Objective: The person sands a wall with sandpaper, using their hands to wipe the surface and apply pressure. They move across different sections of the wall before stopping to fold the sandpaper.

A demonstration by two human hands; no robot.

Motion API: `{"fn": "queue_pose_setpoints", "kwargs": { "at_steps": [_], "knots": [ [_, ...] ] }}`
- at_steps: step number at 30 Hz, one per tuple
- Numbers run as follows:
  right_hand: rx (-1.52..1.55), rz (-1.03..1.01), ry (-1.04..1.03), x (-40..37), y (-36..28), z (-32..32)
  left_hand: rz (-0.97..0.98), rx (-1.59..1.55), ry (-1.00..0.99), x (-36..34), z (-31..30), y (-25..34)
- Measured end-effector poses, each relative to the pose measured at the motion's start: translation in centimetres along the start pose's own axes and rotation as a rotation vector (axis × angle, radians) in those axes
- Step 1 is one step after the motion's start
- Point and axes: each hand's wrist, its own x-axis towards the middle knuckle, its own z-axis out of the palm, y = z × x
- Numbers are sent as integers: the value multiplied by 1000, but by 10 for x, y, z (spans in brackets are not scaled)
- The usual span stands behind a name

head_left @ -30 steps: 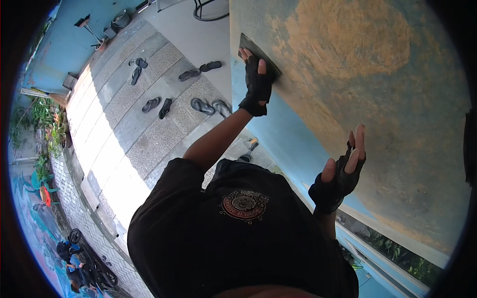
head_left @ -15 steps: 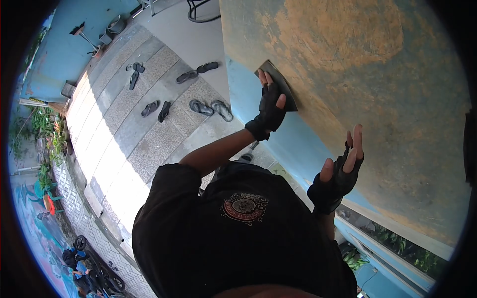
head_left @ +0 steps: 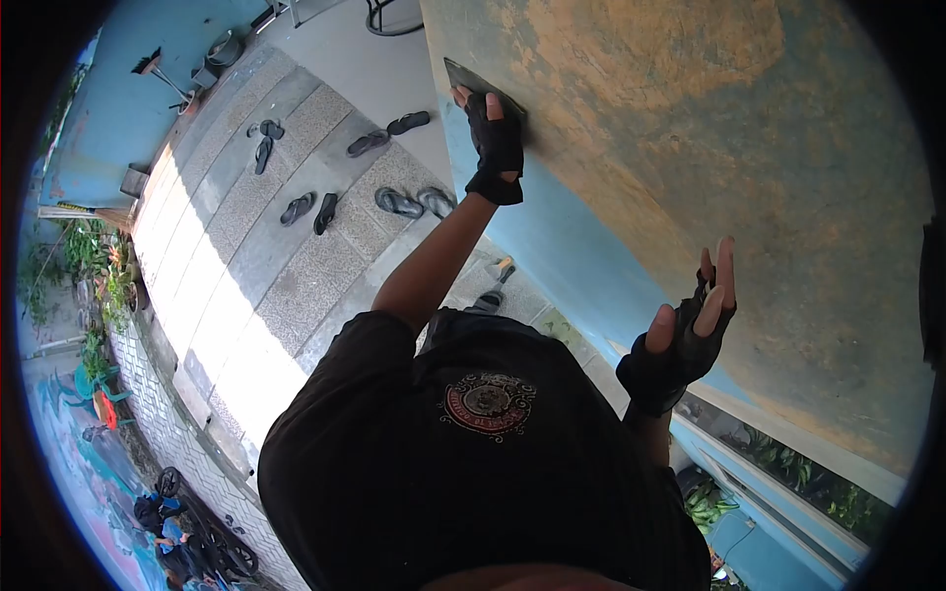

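Sheet (head_left: 481, 81) under flattened left grip (head_left: 496, 143)

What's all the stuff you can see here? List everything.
Wall: one, patchy brown and blue, right side.
Flat plate: one, dark, against the wall.
Flip-flops: at least eight, dark or grey, on the paving.
Paving: grey, left of centre.
Broom: one, dark head, upper left.
Bucket: one, grey, upper left.
Plants: several, green, left edge and lower right.
Two-wheeler: one, dark, lower left.
Shirt: one, black, bottom centre.
Left hand: black fingerless glove, on the plate.
Right hand: same glove, empty.
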Motion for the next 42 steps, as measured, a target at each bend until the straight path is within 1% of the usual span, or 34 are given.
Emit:
{"fn": "queue_pose_setpoints", "kwargs": {
  "at_steps": [2, 3, 5, 6, 8, 9, 11, 13, 15, 17, 19, 20, 24, 25, 27, 29, 30, 31, 34, 35, 36, 37, 39, 40, 41, 42],
  "knots": [
    [-9, -5, 15, 0, 1, -2, 1, 44, 52, 5, 1, -1],
    [-6, 4, 17, -2, 1, -1, 32, 4, -31, -25, 7, -3],
    [-3, 16, 16, -4, 2, 0, 128, -36, -141, -41, 4, -22],
    [-2, 17, 10, -5, 1, 0, 84, -39, -75, -29, 0, -18],
    [-4, 28, -2, -8, -1, -2, 13, -47, 64, 21, -15, -19],
    [-2, 24, -6, -8, -2, -4, 5, -46, 61, 23, -14, -15],
    [1, 10, -4, -8, -3, -6, 2, -4, 118, 30, -10, -4],
    [-9, 21, 16, -8, -3, -4, 159, 21, -43, -18, 6, 4],
    [-4, 18, 11, -8, -2, 0, 187, -6, -246, -66, 16, 28],
    [-7, 14, -3, -8, -1, 1, 161, -34, -247, -48, 14, 25],
    [-7, -13, 16, -6, -4, 0, 80, -143, -34, -10, 9, 30],
    [-15, -5, 20, -6, -5, -3, 77, -146, -46, -13, 11, 31],
    [-26, 27, 31, -14, -8, -9, 210, 46, -75, -28, 21, 37],
    [-19, 39, 32, -15, -7, -7, 246, 43, -199, -52, 22, 41],
    [2, 37, 35, -17, -6, -4, 245, 69, -293, -53, 14, 38],
    [14, 45, 26, -20, -6, -7, 219, -15, -133, -14, 5, 35],
    [8, 33, 33, -19, -7, -10, 82, -215, 18, 14, 4, 40],
    [2, 22, 41, -21, -8, -12, 79, -214, 13, 9, 5, 40],
    [-1, 41, 48, -25, -8, -20, 123, 57, 55, -2, 22, 46],
    [1, 30, 54, -26, -5, -22, 223, 47, -77, -34, 30, 44],
    [3, 30, 46, -29, -3, -23, 247, 53, -194, -69, 37, 45],
    [7, 32, 35, -32, -1, -25, 267, 62, -311, -90, 41, 49],
    [2, 11, 23, -35, 3, -35, 325, 65, -201, -75, 43, 46],
    [-10, -8, 14, -36, 6, -42, 248, 5, -129, -60, 42, 52],
    [-10, -9, 16, -37, 9, -50, 173, -149, -12, -42, 45, 56],
    [-12, -15, 20, -38, 12, -59, 176, -149, -14, -46, 51, 59]
  ]
}}
